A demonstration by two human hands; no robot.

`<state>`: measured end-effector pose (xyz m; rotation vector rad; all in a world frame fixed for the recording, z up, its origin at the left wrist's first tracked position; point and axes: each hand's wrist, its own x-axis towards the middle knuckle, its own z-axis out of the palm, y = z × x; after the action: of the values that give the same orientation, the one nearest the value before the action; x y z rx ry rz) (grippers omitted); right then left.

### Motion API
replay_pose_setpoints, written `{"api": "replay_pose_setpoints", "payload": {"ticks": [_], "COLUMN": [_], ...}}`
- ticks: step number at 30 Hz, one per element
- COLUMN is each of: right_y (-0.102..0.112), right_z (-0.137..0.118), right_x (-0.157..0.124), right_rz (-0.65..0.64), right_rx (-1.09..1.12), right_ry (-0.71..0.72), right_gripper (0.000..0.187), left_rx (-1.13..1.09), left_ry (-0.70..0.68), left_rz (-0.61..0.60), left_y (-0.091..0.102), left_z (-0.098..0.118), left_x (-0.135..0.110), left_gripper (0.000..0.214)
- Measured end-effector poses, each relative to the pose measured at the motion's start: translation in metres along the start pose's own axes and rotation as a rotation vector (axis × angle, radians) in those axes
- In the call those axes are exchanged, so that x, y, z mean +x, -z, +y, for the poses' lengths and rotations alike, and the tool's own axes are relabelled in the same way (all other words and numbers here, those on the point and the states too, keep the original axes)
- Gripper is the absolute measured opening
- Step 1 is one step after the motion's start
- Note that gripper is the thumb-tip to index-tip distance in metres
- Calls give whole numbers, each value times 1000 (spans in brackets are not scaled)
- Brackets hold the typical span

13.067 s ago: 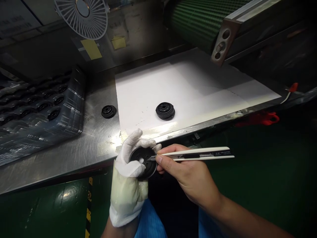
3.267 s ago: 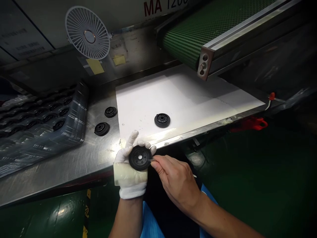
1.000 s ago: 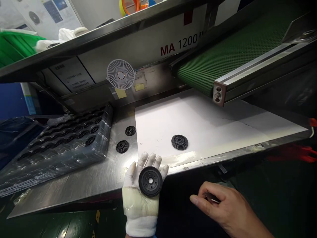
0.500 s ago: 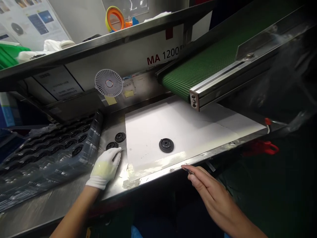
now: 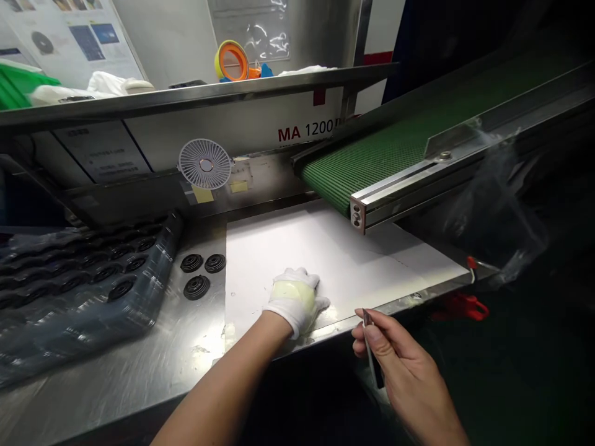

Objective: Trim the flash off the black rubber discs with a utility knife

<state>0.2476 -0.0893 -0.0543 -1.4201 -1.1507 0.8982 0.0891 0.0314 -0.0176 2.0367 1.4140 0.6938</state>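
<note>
My left hand [image 5: 294, 300], in a white glove, is over the white sheet [image 5: 260, 248]. Its fingers curl down where a black ribbed disc lay, and the hand hides that disc. My bare right hand [image 5: 400, 359] is closed at the table's front edge. Between its thumb and fingers is a slim metal tool [image 5: 370, 356] with a dark part, tip pointing up; its exact kind is unclear. Three more black ribbed discs [image 5: 196, 287] lie together on the metal table left of the sheet.
A clear plastic tray [image 5: 139, 310] of black discs stands at left. The green conveyor belt [image 5: 357, 167] slopes down over the sheet's back right. A small white fan [image 5: 205, 164] is at the back, below a shelf [image 5: 195, 93] with tape rolls [image 5: 232, 61]. Red handles [image 5: 465, 306] hang at right.
My left hand has moved right, from the discs beside the tray to the disc on the sheet. A third disc now shows there. My right hand has turned, showing more of the tool.
</note>
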Motion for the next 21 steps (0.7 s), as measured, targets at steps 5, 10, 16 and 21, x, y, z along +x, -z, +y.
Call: {"api": "replay_pose_setpoints", "payload": {"ticks": [5, 10, 16, 21], "right_y": [-6, -31, -58, -63], "right_z": [3, -9, -23, -25], "right_x": [-4, -14, -29, -34], "right_rz": [-122, -357, -545, -534], "right_rx": [-35, -240, -434, -515], "right_ry": [48, 212, 318, 353], "right_gripper": [38, 26, 28, 28], "left_rx": [-423, -1177, -1881, -1831], "left_ry": [87, 348, 659, 494], "left_rz": [95, 232, 525, 503], "left_y": [12, 34, 21, 8], "left_z": [-11, -30, -23, -15], "left_x": [-29, -98, -131, -133], "left_gripper": [35, 35, 14, 22]}}
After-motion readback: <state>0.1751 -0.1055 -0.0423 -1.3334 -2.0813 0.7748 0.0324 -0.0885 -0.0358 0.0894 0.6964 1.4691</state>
